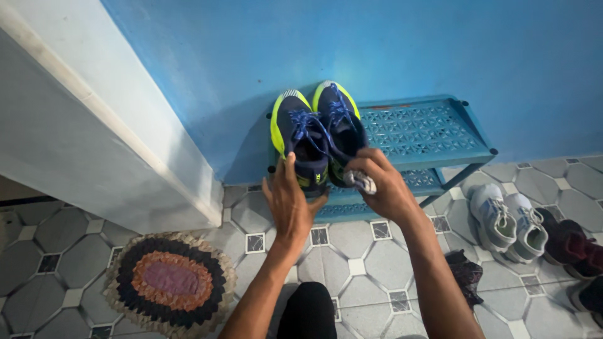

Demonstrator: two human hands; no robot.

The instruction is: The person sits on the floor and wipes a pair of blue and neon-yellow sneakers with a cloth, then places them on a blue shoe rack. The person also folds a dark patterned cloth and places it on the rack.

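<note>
**Two sneakers held at the rack's left end**

Far left, an oval rug [169, 279] lies on open tiled floor [358, 263]. The left hand [290, 204] cups the heel of the left navy sneaker [301, 141]. The right hand [383, 185] pinches the right navy sneaker [342, 122] at its heel, gripping a grey cloth [363, 182]. Both sit on the blue rack [421, 132], whose right half is bare. Pale sneakers [509, 220] wait beyond

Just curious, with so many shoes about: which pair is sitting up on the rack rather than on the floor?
The navy pair with neon-yellow soles, on the blue rack's top shelf, left end, under both hands. The pale grey pair and dark pair lie on the tiles.
</note>
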